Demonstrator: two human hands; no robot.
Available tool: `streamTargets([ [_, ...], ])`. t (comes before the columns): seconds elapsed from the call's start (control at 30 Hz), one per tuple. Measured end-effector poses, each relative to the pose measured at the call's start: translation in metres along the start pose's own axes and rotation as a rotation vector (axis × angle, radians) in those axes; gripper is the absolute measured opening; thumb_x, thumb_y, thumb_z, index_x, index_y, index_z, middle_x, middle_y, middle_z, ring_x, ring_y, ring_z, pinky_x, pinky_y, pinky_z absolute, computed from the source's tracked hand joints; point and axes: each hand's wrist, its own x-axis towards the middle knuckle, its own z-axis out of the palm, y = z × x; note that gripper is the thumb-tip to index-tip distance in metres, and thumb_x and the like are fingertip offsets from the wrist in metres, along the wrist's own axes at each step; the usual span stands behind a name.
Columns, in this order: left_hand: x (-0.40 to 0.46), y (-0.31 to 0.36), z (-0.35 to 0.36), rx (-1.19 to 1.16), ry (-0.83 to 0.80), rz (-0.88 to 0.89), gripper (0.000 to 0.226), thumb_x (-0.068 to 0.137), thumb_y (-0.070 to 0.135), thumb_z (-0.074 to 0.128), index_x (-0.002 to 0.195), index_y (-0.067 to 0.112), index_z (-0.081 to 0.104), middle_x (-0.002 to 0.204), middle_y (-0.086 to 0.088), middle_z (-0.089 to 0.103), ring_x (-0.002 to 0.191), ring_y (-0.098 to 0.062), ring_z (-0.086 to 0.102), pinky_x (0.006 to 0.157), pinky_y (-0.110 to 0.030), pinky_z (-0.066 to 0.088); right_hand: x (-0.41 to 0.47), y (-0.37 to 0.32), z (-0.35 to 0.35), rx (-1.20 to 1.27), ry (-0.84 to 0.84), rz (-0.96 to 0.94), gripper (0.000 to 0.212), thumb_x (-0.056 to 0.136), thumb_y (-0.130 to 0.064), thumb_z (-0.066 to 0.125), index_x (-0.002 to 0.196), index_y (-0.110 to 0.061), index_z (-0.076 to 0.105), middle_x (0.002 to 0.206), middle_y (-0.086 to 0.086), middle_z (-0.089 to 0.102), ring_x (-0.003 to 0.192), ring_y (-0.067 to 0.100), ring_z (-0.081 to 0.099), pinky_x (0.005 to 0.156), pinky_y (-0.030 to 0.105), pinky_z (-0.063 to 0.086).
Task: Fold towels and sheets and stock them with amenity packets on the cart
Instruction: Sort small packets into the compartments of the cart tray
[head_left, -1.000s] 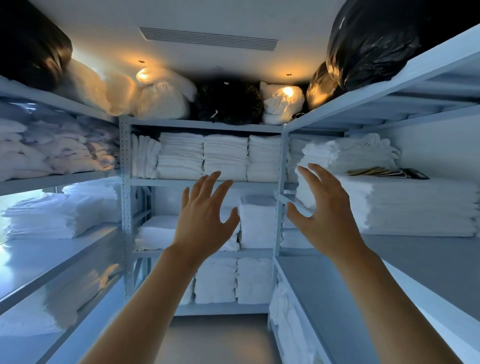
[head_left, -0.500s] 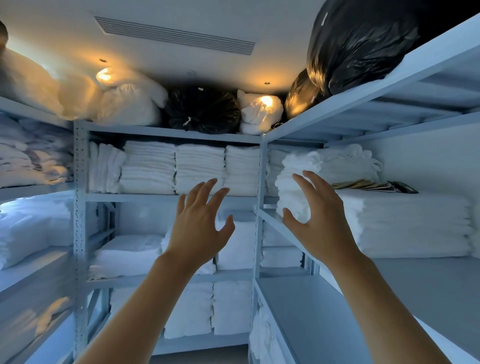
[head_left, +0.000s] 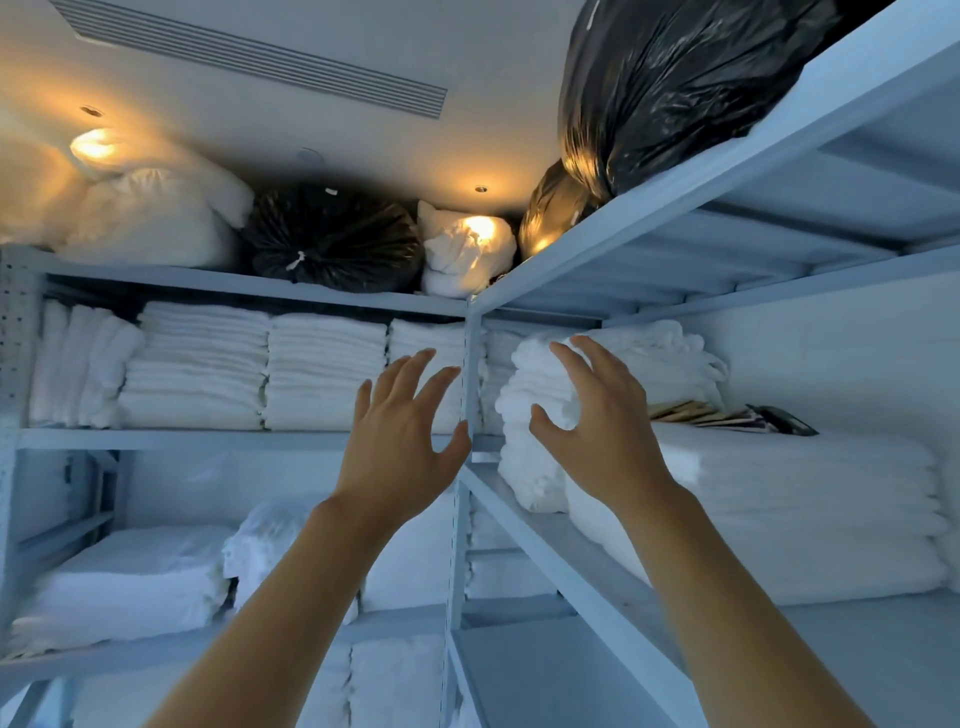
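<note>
We've lifted our gaze and closed in on the corner, and now our left hand (head_left: 400, 447) and right hand (head_left: 602, 436), fingers spread and holding nothing, reach toward the folded towel stack (head_left: 540, 457) at the front end of the right-hand shelf (head_left: 566, 566), so no linen's collected yet.

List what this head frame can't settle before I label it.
- Cart and amenity packets: neither shows in the head view.
- Right hand against the fluffy towel stack: contact can't be told; the hand covers that spot.
- Flat items atop the folded sheets: too small and dark to identify.
- Black bag on the top shelf: cut off by the upper edge.
- Left hand: spread, empty; its target is unclear.
</note>
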Motion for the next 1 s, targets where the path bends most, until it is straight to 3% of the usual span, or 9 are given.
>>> streamTargets([
  [0.3,0.031,-0.005,0.08,-0.085,-0.007,0.025,0.058,0.095,0.043,0.057,0.148,0.022,0.049,0.161,-0.005,0.037,0.148,-0.028,0.031,0.117,-0.056,0.03,0.011,0.057,0.046,-0.073,-0.055,0.051,0.066,0.093,-0.046,0.064,0.152,-0.025,0.042,0.163,-0.001,0.033,0.151,0.022,0.027,0.121,0.052,0.027],
  [0.87,0.137,0.041,0.306,-0.621,0.009,0.259,0.058,0.091,0.047,0.054,0.144,0.024,0.052,0.157,-0.004,0.041,0.144,-0.029,0.037,0.115,-0.053,0.035,0.022,0.192,0.046,-0.593,-0.008,0.29,0.07,0.089,-0.044,0.066,0.151,-0.021,0.044,0.16,0.003,0.037,0.149,0.022,0.03,0.12,0.046,0.028],
  [1.0,0.152,0.043,0.347,-0.718,-0.028,0.311,0.056,0.093,0.042,0.061,0.145,0.024,0.052,0.158,-0.005,0.041,0.145,-0.03,0.036,0.115,-0.054,0.034,0.023,0.207,0.06,-0.671,-0.019,0.374,0.071,0.089,-0.045,0.065,0.153,-0.023,0.042,0.162,0.001,0.033,0.15,0.021,0.027,0.122,0.047,0.025],
])
